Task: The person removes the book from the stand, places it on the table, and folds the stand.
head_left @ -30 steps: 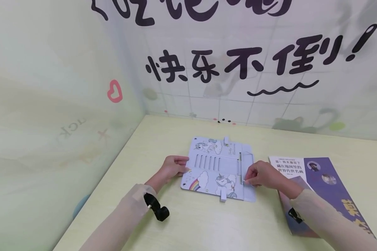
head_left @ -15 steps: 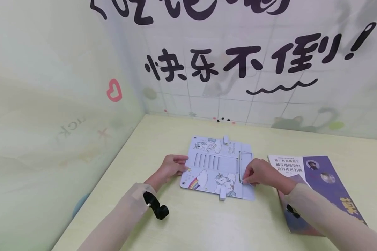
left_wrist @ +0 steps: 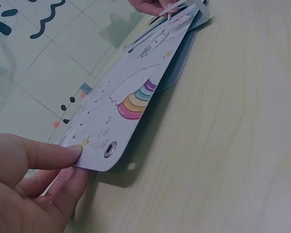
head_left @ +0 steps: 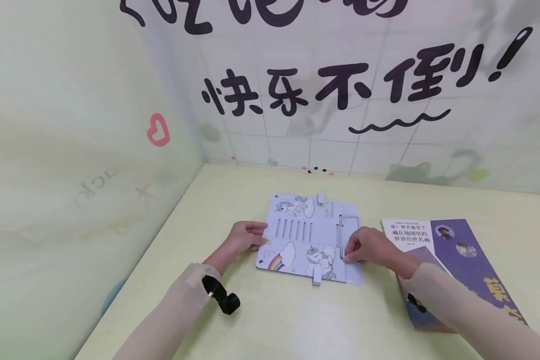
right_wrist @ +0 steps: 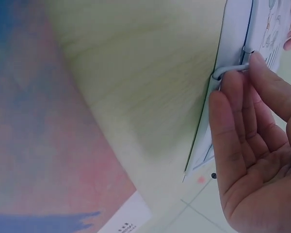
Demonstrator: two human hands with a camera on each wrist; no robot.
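A pale folding book stand (head_left: pixel 326 235) with unicorn and rainbow prints and a row of slots lies on the table. My left hand (head_left: pixel 242 237) pinches its left edge between thumb and fingers; in the left wrist view that corner, with its metal eyelet (left_wrist: pixel 110 149), tips up off the table. At the stand's right end my right hand (head_left: pixel 371 247) pinches a thin wire bracket (right_wrist: pixel 233 68) between thumb and forefinger. Two small page clips, a far one (head_left: pixel 320 199) and a near one (head_left: pixel 317 276), jut from the long edges.
Right of the stand, a purple and white book (head_left: pixel 463 265) lies on the table (head_left: pixel 297 320), partly under my right forearm. A lettered wall covering (head_left: pixel 315 145) rises behind the table, and another covering (head_left: pixel 72 200) stands along the left.
My right hand has drawn slightly left with the wire bracket, nearer the slot at the stand's right end. The left hand keeps its pinch, and the whole view has shifted a little.
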